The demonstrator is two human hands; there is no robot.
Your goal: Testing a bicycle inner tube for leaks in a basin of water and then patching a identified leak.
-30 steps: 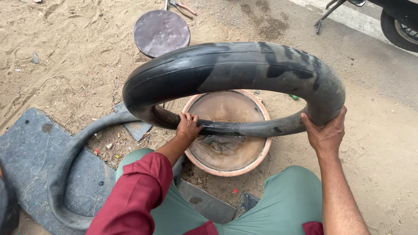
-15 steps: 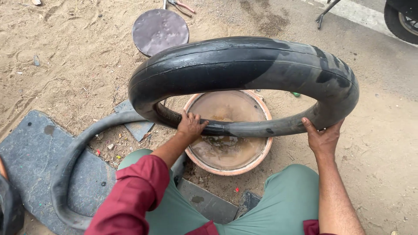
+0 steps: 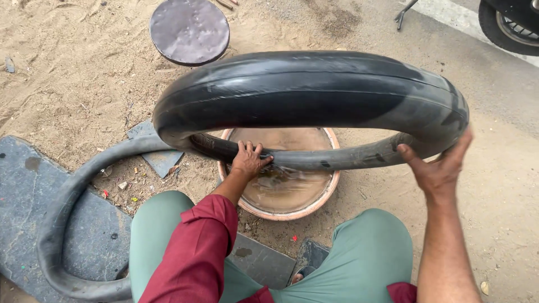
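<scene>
A large inflated black inner tube (image 3: pixel 314 95) is held up in front of me, over a round basin (image 3: pixel 332 191) of muddy water. My left hand (image 3: pixel 249 160) presses on the tube's lower section just above the water. My right hand (image 3: pixel 439 167) grips the tube's right side. The far half of the tube arches high and hides part of the basin.
A second, limp black tube (image 3: pixel 62 224) curls on a dark mat (image 3: pixel 22 191) at the left. A round dark metal plate (image 3: pixel 189 31) lies on the sand beyond. A motorcycle wheel (image 3: pixel 508 25) and stand are at the top right. My knees in green trousers flank the basin.
The tube has turned and shifted to the right in my hands. My right hand has slid further along its right side, while my left hand stays on the lower section.
</scene>
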